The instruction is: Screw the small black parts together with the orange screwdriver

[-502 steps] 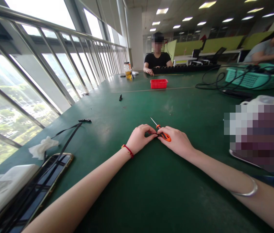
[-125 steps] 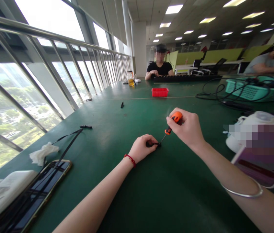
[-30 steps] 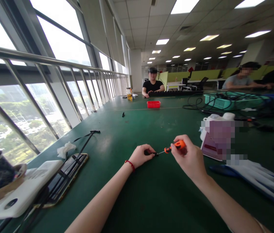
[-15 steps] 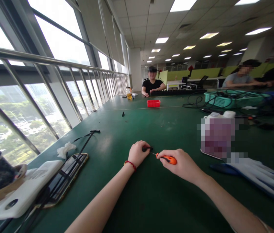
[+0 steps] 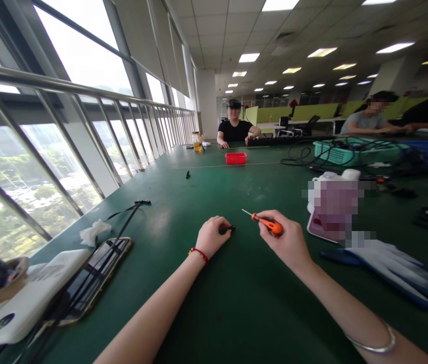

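Observation:
In the head view my left hand (image 5: 211, 237) rests on the green tabletop (image 5: 183, 222), its fingers closed round a small black part (image 5: 229, 228). Only one end of that part shows, so its kind is unclear. My right hand (image 5: 286, 237) is closed on the handle of an orange and black screwdriver (image 5: 272, 224). The thin metal shaft points up and to the left, its tip above the table and apart from the black part. Beyond both hands, another small black piece (image 5: 187, 174) lies on the table.
On the left lie a phone (image 5: 96, 283), a white power-bank-like device (image 5: 32, 298) and black straps (image 5: 130, 217). A red tray (image 5: 236, 158) stands ahead. Gloves (image 5: 396, 268), a green basket (image 5: 361, 151) and cables are on the right. A person (image 5: 234, 129) sits opposite.
My right hand has lifted the screwdriver away from the black part and turned its tip upward. My left hand still holds the part. The view has shifted slightly.

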`<state>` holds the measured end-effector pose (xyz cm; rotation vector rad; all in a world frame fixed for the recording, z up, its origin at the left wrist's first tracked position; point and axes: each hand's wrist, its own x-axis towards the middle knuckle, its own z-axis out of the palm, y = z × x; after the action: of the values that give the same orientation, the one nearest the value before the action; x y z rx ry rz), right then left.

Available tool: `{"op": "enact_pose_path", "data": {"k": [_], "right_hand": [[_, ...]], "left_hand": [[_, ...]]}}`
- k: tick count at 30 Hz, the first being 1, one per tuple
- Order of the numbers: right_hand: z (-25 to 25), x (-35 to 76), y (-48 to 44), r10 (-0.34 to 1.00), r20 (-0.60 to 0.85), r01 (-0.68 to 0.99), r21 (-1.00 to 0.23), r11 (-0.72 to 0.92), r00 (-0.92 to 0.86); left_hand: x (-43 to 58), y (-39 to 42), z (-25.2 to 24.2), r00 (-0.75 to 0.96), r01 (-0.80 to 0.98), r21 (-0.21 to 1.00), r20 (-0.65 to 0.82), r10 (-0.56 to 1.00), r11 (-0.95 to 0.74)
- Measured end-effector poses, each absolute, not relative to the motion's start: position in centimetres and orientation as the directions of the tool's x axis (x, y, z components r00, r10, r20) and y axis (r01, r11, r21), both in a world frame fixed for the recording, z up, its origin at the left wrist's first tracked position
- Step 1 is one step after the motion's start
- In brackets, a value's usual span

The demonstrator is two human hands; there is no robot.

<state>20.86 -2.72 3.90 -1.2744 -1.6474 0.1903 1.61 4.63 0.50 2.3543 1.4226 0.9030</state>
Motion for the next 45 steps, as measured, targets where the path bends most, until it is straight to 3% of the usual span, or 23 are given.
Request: {"op": "enact_pose_path", "data": {"k": [15,45], "right_hand": [[4.03,20.49,-3.18,0.748,0.663,0.599,-0.592,0.54,-0.019],[3.86,20.21,-3.21,0.749,0.662,0.604,-0.591,0.535,-0.014]], "left_hand": [[1.71,4.49,0.46,0.352,0.687,0.514,0.384,0.854,-0.514],[1.71,4.6,0.42,0.344,0.681,0.531,0.376,0.86,-0.505]]}}
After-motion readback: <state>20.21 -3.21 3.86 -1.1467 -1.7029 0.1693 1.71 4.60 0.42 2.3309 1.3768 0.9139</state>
